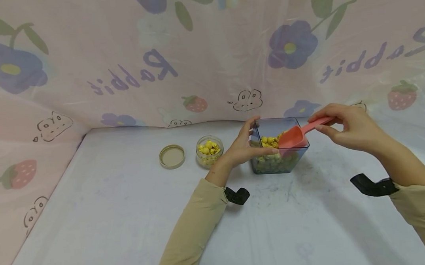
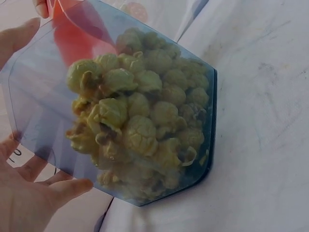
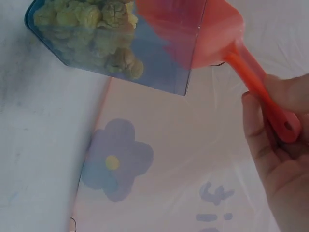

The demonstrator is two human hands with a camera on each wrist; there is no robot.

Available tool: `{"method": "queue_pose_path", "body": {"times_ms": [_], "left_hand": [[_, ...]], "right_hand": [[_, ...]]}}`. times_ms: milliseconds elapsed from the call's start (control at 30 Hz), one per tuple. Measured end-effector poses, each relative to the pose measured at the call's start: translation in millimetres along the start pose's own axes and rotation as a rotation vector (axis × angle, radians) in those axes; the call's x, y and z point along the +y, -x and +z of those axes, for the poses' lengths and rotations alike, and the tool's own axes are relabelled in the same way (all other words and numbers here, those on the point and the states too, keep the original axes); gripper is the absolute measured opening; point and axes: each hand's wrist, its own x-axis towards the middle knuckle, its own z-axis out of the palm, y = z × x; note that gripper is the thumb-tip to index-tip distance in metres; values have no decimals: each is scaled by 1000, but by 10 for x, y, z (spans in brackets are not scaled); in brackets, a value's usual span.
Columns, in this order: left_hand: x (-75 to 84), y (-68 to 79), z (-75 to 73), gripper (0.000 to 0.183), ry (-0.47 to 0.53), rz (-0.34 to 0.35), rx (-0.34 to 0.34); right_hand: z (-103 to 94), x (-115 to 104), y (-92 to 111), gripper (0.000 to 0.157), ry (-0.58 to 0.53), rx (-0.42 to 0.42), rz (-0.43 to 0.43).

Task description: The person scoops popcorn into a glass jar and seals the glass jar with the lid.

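My left hand holds the left side of a clear bluish plastic container, its thumb lying along the front rim. Popcorn fills the lower part and shows through the wall in both wrist views. From the right, my right hand pinches the handle of a pink-red scoop between thumb and fingers. The scoop's head dips inside the container, tilted down to the left over the popcorn. In the right wrist view, the scoop partly shows through the container's wall, and its handle end rests in the fingers.
Left of the container, close by my left forearm, stands a small open glass jar with popcorn in it. A round lid lies beside the jar. Behind the white table hangs a printed pink sheet.
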Motion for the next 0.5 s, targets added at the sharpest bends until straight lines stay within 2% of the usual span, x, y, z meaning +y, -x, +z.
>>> {"method": "queue_pose_path", "body": {"times_ms": [333,500], "left_hand": [[-6,-4,19,101,5,-7,7],[-13,-16,27,100,11,-10,23]], "right_hand": [[22,24,-25,23,11,-29,57],[158,48,-27,24,-10,-31,19]]}}
